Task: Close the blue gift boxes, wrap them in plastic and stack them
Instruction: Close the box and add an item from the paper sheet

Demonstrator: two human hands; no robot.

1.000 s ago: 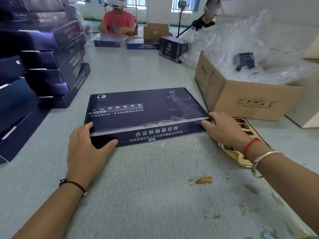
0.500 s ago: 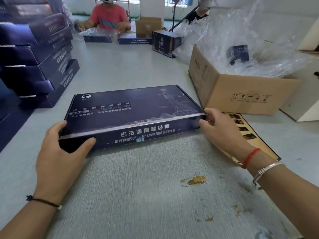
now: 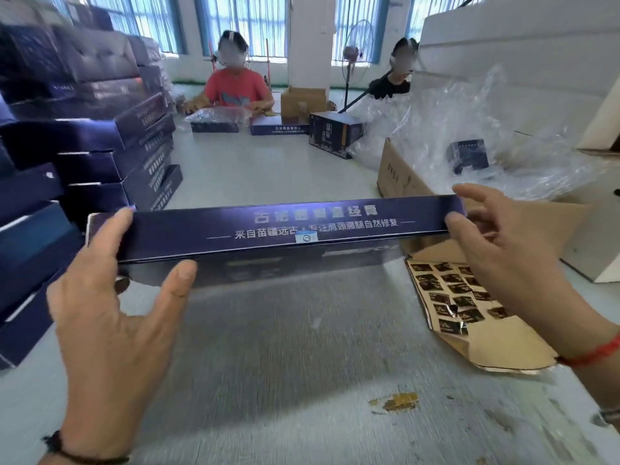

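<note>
Tall windows with blue blinds [image 3: 255, 21] light the far wall, and two people sit at the other end of the long grey bench [image 3: 302, 380], one in a red shirt [image 3: 235, 87] with a plastic-wrapped box [image 3: 214, 120] in front, one in black [image 3: 391, 83]. Between the two hands a flat blue gift box [image 3: 288, 229] is held up off the bench, its lid shut and its long printed side turned toward the holder. The left hand [image 3: 110, 310] grips the box's left end, fingers up over the top edge and thumb pressed under the lower edge. The right hand [image 3: 496, 243] pinches the right end, fingers curled over the top corner and thumb on the near face. To the outside of the left hand rises a tall stack of blue boxes [image 3: 100, 129], several with lids not fully closed. Just beyond the right hand stands an open cardboard carton [image 3: 399, 176] heaped with clear plastic wrap [image 3: 469, 122], a small dark box [image 3: 468, 159] sitting in the plastic. Under the right wrist lies a torn sheet of dark stickers [image 3: 459, 300] on brown backing. A dark upright box [image 3: 335, 132] and a fan [image 3: 357, 52] stand farther off.
</note>
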